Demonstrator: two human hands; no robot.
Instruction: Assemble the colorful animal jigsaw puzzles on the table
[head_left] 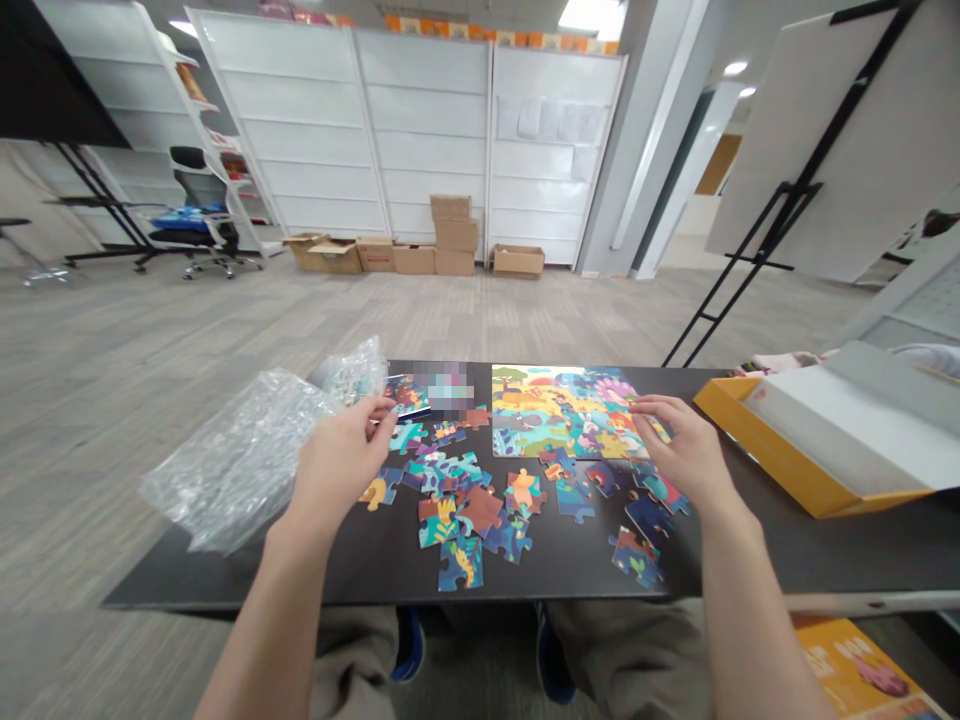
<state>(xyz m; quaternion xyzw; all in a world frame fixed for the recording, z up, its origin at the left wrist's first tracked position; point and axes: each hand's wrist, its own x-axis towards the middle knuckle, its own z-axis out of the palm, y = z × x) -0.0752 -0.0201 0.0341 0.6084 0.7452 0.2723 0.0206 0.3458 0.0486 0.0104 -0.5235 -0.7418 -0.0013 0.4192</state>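
Observation:
My left hand (pixel 346 446) is closed in a pinch above the left side of the black table, beside loose jigsaw pieces (pixel 442 470); whatever its fingertips hold is too small to make out. Over the right edge of a colourful animal picture sheet (pixel 534 412) hovers my right hand (pixel 686 445), thumb and fingers slightly apart, with nothing visible in them. Whether it touches the sheet I cannot tell. Several more jigsaw pieces (pixel 636 556) lie below that hand. A partly blurred printed item (pixel 409 392) rests just past my left fingertips.
Crumpled clear plastic bags (pixel 247 450) cover the table's left end (pixel 165 585). On the right stands an open yellow box (pixel 787 455) with a white inside. An orange printed box (pixel 862 665) sits low at the right. Cardboard boxes (pixel 454 235) line the far shelving.

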